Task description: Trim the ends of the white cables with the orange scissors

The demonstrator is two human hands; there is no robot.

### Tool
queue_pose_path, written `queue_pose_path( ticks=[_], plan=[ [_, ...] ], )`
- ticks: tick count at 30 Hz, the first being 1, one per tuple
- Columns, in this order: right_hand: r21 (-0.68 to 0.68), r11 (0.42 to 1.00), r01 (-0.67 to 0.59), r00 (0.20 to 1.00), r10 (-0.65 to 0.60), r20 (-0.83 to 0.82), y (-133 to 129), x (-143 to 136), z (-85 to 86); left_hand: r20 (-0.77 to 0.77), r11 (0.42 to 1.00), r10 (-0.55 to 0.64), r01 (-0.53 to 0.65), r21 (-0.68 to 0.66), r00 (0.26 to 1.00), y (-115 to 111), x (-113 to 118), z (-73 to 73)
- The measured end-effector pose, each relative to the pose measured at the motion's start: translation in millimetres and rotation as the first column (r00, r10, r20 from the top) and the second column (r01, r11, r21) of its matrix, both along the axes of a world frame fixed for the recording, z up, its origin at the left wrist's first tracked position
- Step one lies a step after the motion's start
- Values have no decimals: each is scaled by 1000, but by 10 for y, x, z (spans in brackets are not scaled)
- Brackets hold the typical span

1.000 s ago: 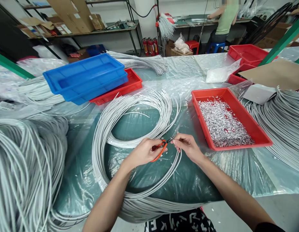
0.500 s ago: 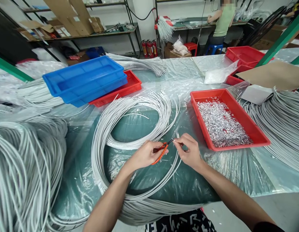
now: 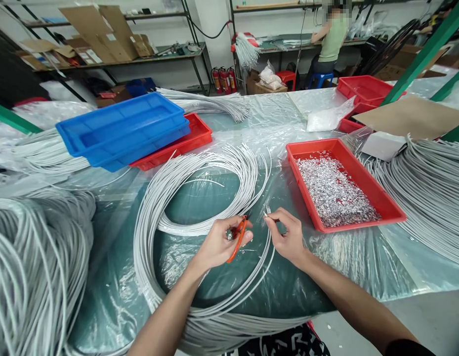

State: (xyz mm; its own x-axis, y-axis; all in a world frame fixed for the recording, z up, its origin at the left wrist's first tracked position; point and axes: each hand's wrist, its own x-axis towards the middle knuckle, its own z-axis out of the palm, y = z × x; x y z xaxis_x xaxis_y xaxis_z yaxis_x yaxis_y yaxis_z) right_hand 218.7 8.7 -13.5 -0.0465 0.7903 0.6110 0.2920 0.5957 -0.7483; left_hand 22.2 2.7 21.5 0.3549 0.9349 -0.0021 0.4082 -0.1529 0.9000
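My left hand (image 3: 219,243) is closed around small orange-handled pliers (image 3: 238,241), their dark jaws pointing up and right. A short gap separates the jaws from my right hand (image 3: 287,233), whose thumb and forefinger pinch a thin grey cable near its end (image 3: 265,214). Other cable ends stand close by the fingertips. These cables curve down and left into a large grey cable coil (image 3: 145,237) on the table. A paler coil (image 3: 247,170) of the same kind lies just beyond my hands.
To the right stands a red tray (image 3: 362,228) of small shiny metal pieces. Blue trays (image 3: 121,123) rest on a red tray (image 3: 199,133) at back left. Cable bundles lie far left (image 3: 32,267) and right (image 3: 433,183). A co-worker (image 3: 331,42) sits beyond the table.
The pliers have moved left, away from the cable end, and turned so the handles stand more upright. My right hand keeps its pinch. The whole view has shifted slightly.
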Motion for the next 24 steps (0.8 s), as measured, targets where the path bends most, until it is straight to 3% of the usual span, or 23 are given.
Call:
queue_pose_path(
  ticks=[7,12,15,24],
  plan=[
    [-54,996,-69,997,68,-20,-11,7,-8,-83,998,15,-9,70,996,23,-3,-11],
    [-73,980,-186,982,188,23,-40,-24,20,129,982,128,-144,122,983,0,40,-61],
    [-67,970,-233,971,235,34,-59,-52,19,214,986,112,-136,100,970,-6,22,-64],
    [109,978,-179,972,159,174,-48,-48,18,110,987,74,-88,131,991,-7,22,-4]
  ],
)
